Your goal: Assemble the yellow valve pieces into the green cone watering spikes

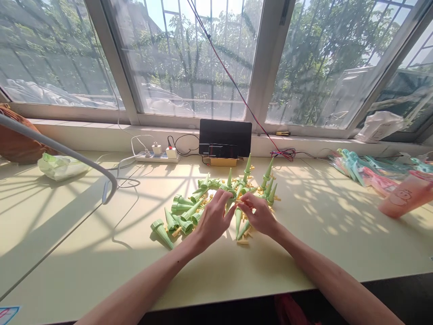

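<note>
My left hand [215,213] is closed around a green plastic plant watering spike [232,193], its wide threaded end showing above the fingers. Close beside it, my right hand [260,214] pinches a small yellow plastic piece [239,202] against the spike. Loose green spikes [191,211] lie in a heap to the left of my hands. More spikes, with yellow pieces fitted, stand point up [267,174] behind and to the right. Below my fingers, a yellow T-shaped piece [242,242] lies on the table. My fingers partly hide the spot where the two held parts meet.
A black tablet [225,137] leans at the back by the window. A power strip [157,156] with plugs and cables sits left of it. A pink cup [406,194] and bagged teal items [352,164] lie right; a grey curved bar [67,146] crosses the left.
</note>
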Tool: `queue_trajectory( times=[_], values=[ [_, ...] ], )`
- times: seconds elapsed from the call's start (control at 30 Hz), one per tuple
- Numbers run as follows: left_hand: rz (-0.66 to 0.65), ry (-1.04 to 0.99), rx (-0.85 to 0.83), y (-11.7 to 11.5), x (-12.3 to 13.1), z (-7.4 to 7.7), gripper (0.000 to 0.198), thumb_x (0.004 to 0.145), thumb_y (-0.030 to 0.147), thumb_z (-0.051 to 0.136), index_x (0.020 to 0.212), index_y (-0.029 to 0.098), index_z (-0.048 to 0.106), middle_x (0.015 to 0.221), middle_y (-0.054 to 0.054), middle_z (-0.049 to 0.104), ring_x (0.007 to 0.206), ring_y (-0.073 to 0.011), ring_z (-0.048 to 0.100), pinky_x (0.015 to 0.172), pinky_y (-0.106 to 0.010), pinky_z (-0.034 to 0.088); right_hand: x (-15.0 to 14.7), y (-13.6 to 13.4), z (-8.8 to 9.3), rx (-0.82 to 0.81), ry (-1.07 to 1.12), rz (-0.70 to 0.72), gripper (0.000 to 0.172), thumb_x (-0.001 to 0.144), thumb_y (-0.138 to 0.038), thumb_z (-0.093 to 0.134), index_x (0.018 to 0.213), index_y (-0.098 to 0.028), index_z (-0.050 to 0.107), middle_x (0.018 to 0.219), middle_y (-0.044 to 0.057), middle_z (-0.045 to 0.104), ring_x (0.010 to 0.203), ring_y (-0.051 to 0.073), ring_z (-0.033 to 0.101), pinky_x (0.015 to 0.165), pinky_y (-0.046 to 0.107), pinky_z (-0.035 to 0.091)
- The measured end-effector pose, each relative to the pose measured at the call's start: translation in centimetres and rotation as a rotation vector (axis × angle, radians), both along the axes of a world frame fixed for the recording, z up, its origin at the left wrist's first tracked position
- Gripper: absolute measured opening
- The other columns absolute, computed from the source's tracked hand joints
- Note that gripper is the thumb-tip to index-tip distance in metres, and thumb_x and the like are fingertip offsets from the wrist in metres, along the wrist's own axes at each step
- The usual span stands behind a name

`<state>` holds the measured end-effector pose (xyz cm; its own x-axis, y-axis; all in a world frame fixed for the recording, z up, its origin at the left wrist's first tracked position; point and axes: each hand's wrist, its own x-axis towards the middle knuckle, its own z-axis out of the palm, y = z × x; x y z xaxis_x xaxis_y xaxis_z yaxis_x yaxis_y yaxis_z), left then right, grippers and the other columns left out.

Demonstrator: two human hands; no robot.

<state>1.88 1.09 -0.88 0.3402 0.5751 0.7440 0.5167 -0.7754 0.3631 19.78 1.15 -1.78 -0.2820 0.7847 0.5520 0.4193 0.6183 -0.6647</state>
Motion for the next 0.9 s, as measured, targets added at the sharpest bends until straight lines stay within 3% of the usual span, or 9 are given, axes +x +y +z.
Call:
queue_trajectory(
  times=[0.33,0.57,0.73,0.9],
  values=[
    [-0.032,-0.005,-0.040,-0.02,-0.06,-0.19,0.010,0.091,0.019,0.054,0.100,0.019,0.048,0.091,-0.002,0.053,0.051,-0.0053,0.044,0.047,-0.020,0.038,0.10,0.08,0.15,0.038,-0.073,-0.025,0.035,0.099,-0.034,0.037,0.067,-0.020,0.042,0.057,-0.005,0.036,0.051,0.010,0.032,0.050,0.024,0.029],
    [0.032,-0.009,-0.006,0.01,-0.13,0.15,0.010,0.090,0.018,0.055,0.097,0.019,0.048,0.088,-0.001,0.053,0.050,-0.0059,0.043,0.047,-0.021,0.037,-0.09,0.00,0.00,-0.010,0.033,-0.005,0.014,0.093,-0.033,0.053,0.097,-0.020,0.054,0.066,-0.003,0.052,0.055,0.011,0.047,0.053,0.024,0.042],
    [0.011,0.003,-0.033,0.17,-0.07,-0.19,0.010,0.090,0.019,0.055,0.098,0.018,0.048,0.089,-0.001,0.053,0.051,-0.0061,0.044,0.047,-0.020,0.037,-0.02,0.13,-0.10,0.026,0.013,-0.011,0.013,0.093,-0.031,0.052,0.086,-0.020,0.054,0.070,0.000,0.055,0.063,0.013,0.052,0.057,0.025,0.045],
    [-0.007,-0.001,-0.066,0.15,-0.08,-0.32,0.010,0.091,0.019,0.055,0.098,0.019,0.048,0.089,0.000,0.051,0.053,-0.0061,0.045,0.050,-0.021,0.038,0.05,0.06,0.17,0.036,-0.029,0.007,0.020,0.095,-0.029,0.048,0.078,-0.020,0.050,0.066,-0.002,0.049,0.059,0.011,0.044,0.054,0.023,0.037]
  ],
)
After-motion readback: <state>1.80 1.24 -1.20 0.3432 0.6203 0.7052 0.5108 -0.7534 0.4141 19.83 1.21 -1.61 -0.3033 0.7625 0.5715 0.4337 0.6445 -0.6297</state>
